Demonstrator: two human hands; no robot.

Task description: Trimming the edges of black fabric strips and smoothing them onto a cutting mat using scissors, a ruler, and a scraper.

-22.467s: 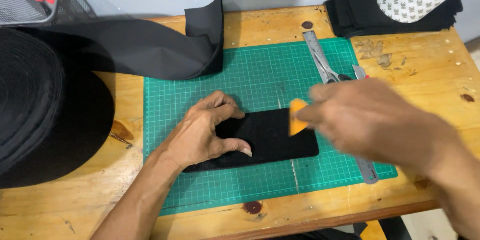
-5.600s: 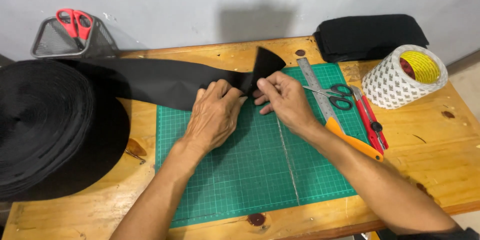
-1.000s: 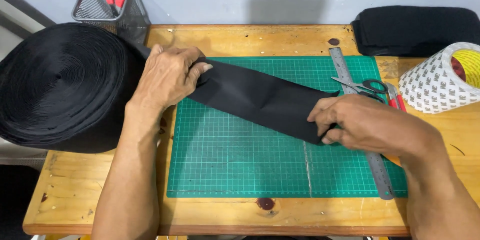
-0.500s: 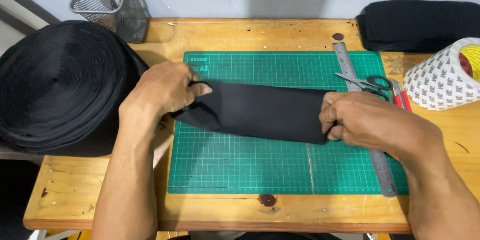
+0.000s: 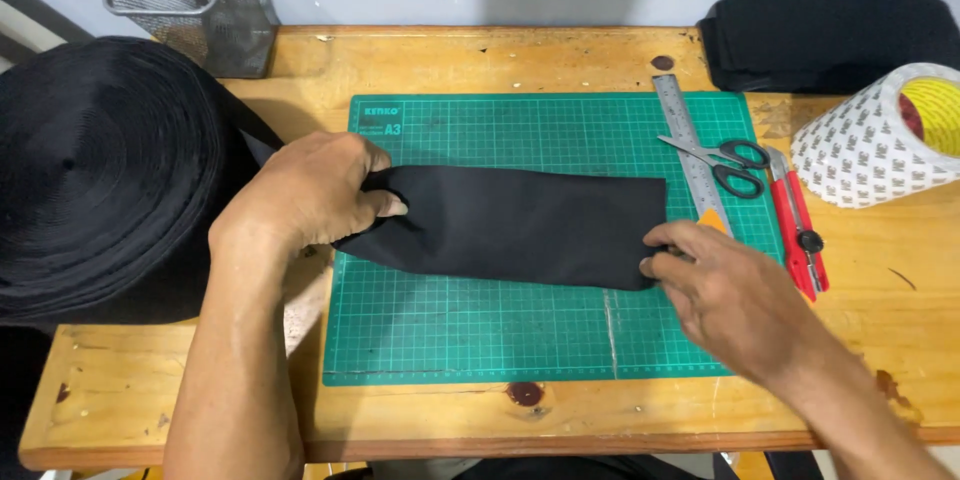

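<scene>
1. As seen from the head camera, left hand is clenched on the near-roll end of the black webbing strip, fingers curled tight over the fabric at the green cutting mat's left edge.
2. Right hand: fingers loosely bent, tips pinching the strip's free end, just beside the steel ruler.
3. Strip lies flat across the mat, fed from the big black roll.
4. Versus half a second ago: strip flatter and straighter, right hand slightly lower; scissors and red knife unmoved.
</scene>
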